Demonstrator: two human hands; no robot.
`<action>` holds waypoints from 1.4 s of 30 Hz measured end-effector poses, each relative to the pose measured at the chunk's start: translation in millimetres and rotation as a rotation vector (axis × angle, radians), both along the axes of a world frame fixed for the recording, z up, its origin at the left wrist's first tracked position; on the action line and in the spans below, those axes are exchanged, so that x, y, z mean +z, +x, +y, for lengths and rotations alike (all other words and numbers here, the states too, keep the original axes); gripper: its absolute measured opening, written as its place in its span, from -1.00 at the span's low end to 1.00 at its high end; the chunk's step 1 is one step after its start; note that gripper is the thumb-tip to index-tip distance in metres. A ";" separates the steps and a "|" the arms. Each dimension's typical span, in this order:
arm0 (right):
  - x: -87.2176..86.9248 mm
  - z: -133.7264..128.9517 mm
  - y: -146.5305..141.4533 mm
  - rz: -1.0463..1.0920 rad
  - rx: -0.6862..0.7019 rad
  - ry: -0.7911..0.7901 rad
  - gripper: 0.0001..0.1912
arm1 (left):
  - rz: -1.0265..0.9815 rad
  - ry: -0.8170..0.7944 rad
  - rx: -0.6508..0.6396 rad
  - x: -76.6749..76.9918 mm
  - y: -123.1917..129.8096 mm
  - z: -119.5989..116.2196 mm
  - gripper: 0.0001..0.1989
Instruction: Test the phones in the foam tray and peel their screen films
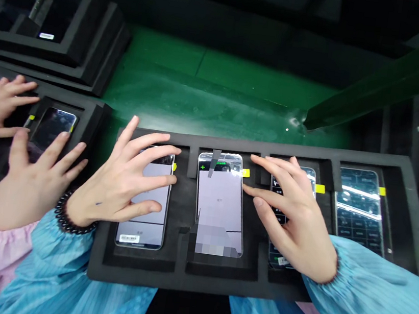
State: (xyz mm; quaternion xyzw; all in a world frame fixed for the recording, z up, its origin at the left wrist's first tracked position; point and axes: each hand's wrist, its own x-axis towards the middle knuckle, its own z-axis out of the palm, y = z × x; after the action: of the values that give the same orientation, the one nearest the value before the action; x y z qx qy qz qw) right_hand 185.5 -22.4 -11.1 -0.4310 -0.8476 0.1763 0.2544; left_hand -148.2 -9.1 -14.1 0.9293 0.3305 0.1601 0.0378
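Observation:
A black foam tray [212, 283] holds several smartphones in its slots. My left hand [121, 181] is spread over the leftmost phone [151, 229], which has a pale lit screen and a white label; its fingertips lie near that phone's right edge. My right hand [298, 215] reaches across the third phone [309, 175], covering much of it. Its fingers stretch toward the right edge of the middle phone [221, 200]; I cannot tell if they touch it. Neither hand holds anything. The fourth phone [358, 212] shows a dark screen with reflections.
At the left, a co-worker's hands [39, 176] in pink sleeves rest over another foam tray [93, 126] with phones. Behind it stand stacked foam trays [87, 53]. A green surface [202, 94] lies beyond my tray, with a green beam [377, 86] at the right.

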 end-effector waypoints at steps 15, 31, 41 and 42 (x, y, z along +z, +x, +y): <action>-1.6 -1.7 -2.1 0.007 0.018 0.020 -0.75 | 0.185 0.056 0.064 9.6 5.4 -12.6 -0.56; 3.0 -20.8 -8.1 -0.022 -0.031 -0.050 -0.73 | 0.069 -0.078 0.021 3.0 -1.0 -10.9 -0.57; 3.1 -16.3 -5.1 -0.057 -0.058 0.083 -0.77 | -0.191 0.124 0.246 2.8 -11.8 -28.6 -0.35; 3.0 -16.5 -4.9 -0.069 -0.065 0.138 -0.79 | -0.219 0.165 0.338 3.2 -19.7 -35.3 -0.31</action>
State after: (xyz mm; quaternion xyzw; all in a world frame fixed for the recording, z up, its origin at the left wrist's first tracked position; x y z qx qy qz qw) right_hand 180.6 -38.9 -8.1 -0.4455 -0.8516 0.0941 0.2598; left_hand -167.9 -44.4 -10.9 0.8377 0.4613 0.2908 -0.0300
